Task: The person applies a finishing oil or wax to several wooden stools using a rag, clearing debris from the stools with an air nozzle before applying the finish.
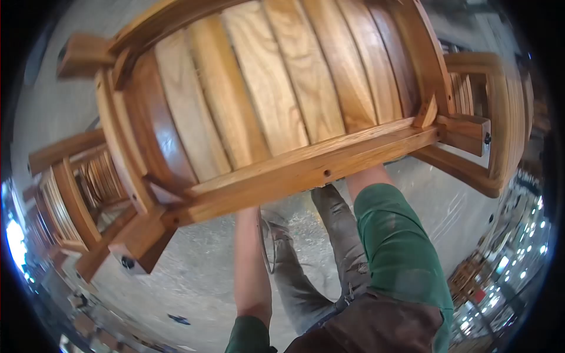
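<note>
Grey floor (182, 250) underlies hands hidden behind slatted furniture (276, 88).

Floor (194, 276): grey, scuffed, pale streaks | on it: small dark-blue item (179, 319), lower left, too small to identify

slatted chair (268, 88): honey-brown frame (282, 178), wavy-grained pale slats (259, 70), darker end slats (169, 117) | near side of chair: green sleeve (400, 241), dark-brown apron (371, 323), grey-brown trousers (297, 288) | beneath chair: mottled grey floor (182, 282)
</note>
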Action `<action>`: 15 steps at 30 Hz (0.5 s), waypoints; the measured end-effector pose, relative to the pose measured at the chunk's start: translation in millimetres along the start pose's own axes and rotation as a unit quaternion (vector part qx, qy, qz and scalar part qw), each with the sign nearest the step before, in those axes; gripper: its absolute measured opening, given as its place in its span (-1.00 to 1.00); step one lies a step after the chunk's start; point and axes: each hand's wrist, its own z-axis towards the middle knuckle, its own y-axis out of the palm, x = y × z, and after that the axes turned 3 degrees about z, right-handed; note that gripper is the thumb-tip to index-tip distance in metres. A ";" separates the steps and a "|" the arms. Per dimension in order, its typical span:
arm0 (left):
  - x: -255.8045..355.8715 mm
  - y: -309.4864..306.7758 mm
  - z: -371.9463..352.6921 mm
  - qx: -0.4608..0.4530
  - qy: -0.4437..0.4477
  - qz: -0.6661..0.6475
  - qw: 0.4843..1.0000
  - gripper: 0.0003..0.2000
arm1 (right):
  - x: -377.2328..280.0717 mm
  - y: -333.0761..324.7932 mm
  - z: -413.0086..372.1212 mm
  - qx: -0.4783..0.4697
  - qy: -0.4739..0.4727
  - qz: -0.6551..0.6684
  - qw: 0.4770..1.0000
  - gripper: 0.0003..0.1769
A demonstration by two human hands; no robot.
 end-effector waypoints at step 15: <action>44.4 66.4 151.8 -0.052 0.150 -0.030 0.987 -0.76 | 97.7 -23.2 -63.2 0.048 0.129 0.070 0.988 -0.59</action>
